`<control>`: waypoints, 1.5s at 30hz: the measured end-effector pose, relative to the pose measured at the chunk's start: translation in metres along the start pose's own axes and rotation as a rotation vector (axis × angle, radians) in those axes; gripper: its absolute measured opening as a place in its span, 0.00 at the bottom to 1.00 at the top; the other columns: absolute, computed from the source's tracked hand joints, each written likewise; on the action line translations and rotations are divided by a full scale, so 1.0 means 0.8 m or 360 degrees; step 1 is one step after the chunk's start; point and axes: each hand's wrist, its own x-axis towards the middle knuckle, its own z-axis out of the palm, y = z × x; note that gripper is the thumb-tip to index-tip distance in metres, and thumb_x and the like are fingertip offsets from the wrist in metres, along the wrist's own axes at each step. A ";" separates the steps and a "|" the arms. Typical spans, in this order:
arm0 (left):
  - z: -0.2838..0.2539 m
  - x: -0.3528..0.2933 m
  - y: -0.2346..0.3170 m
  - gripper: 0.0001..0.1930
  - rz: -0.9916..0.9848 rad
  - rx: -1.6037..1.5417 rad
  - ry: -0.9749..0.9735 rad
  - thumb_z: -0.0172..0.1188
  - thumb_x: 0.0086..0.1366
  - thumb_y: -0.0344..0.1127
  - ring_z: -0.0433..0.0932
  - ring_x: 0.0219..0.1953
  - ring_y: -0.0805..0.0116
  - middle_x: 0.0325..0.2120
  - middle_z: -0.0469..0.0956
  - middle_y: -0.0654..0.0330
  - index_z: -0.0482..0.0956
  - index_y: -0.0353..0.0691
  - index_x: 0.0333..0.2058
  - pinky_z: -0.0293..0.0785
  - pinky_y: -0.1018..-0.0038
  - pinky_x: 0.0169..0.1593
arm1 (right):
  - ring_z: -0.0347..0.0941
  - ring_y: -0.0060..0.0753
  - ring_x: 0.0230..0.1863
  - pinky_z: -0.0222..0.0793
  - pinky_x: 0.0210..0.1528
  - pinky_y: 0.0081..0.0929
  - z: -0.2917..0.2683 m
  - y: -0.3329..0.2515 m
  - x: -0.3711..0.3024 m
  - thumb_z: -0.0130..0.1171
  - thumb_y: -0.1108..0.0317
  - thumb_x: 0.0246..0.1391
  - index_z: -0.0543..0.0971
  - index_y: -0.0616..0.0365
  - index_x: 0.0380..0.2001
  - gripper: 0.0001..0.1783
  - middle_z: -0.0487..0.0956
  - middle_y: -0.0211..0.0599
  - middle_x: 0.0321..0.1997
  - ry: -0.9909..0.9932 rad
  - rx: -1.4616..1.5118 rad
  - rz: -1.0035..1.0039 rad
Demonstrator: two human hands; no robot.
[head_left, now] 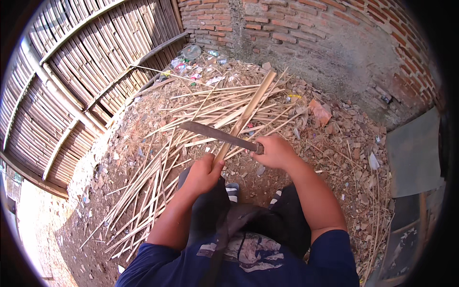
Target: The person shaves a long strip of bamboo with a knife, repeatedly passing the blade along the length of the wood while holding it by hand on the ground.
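My left hand is closed round the near end of a split bamboo strip, which slants up and away to the right. In my right hand is the handle of a machete, with the fingers wrapped round it. Its long dark blade points left and lies across the bamboo strip, a little beyond my left hand. Whether the edge bites into the bamboo cannot be made out. Beneath and beyond, many thin bamboo slats lie in a loose heap on the ground, with more slats to the left.
A woven bamboo fence stands at the left and a brick wall at the back. Plastic litter lies in the far corner. Rubble covers the ground at right, beside a grey sheet panel. My feet are just below my hands.
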 end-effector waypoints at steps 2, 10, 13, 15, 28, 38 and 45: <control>0.013 0.004 0.011 0.23 -0.0043 0.0150 0.0018 0.60 0.67 0.52 0.79 0.29 0.41 0.23 0.78 0.41 0.74 0.33 0.32 0.72 0.52 0.36 | 0.79 0.50 0.30 0.73 0.36 0.43 0.008 0.033 0.006 0.69 0.53 0.48 0.82 0.55 0.34 0.17 0.80 0.45 0.25 -0.0094 -0.0015 0.0037; 0.053 0.019 0.031 0.21 0.0008 0.0421 0.0175 0.65 0.64 0.51 0.80 0.29 0.39 0.23 0.79 0.42 0.75 0.35 0.32 0.75 0.51 0.34 | 0.80 0.52 0.38 0.75 0.41 0.46 -0.002 0.060 0.000 0.67 0.54 0.48 0.83 0.50 0.36 0.15 0.82 0.45 0.32 -0.0209 0.0075 0.0138; 0.062 0.023 0.047 0.21 -0.0007 0.0435 0.0131 0.65 0.63 0.50 0.80 0.28 0.40 0.21 0.78 0.43 0.75 0.35 0.31 0.75 0.51 0.33 | 0.80 0.49 0.35 0.73 0.38 0.43 -0.005 0.085 0.001 0.69 0.54 0.48 0.83 0.52 0.37 0.17 0.82 0.44 0.30 -0.0312 0.0105 0.0124; 0.064 0.022 0.047 0.21 -0.0033 0.0455 0.0111 0.66 0.63 0.50 0.80 0.28 0.40 0.21 0.79 0.43 0.75 0.35 0.31 0.75 0.51 0.34 | 0.79 0.45 0.33 0.72 0.37 0.41 0.003 0.152 0.009 0.70 0.55 0.48 0.82 0.55 0.37 0.18 0.82 0.42 0.28 -0.0030 0.0312 0.0333; 0.073 0.034 0.061 0.21 0.0029 0.0384 -0.0034 0.65 0.62 0.50 0.81 0.28 0.40 0.21 0.79 0.42 0.79 0.32 0.32 0.76 0.51 0.36 | 0.81 0.49 0.37 0.74 0.42 0.39 -0.003 0.128 -0.009 0.69 0.55 0.46 0.83 0.59 0.38 0.21 0.82 0.49 0.31 -0.0207 0.0359 0.0321; 0.096 0.059 0.023 0.20 0.0070 0.0098 -0.0132 0.65 0.62 0.50 0.80 0.27 0.42 0.21 0.79 0.44 0.77 0.35 0.30 0.75 0.53 0.34 | 0.81 0.47 0.36 0.75 0.40 0.38 0.000 0.104 -0.002 0.73 0.54 0.43 0.83 0.59 0.43 0.26 0.83 0.46 0.32 -0.0555 0.0029 0.0364; 0.095 0.067 0.004 0.20 0.0019 -0.0032 -0.0289 0.67 0.62 0.48 0.81 0.25 0.53 0.22 0.80 0.47 0.81 0.33 0.36 0.75 0.61 0.32 | 0.80 0.41 0.31 0.73 0.35 0.37 -0.034 0.158 -0.004 0.72 0.53 0.46 0.80 0.66 0.39 0.27 0.82 0.44 0.28 0.0077 0.0601 0.1073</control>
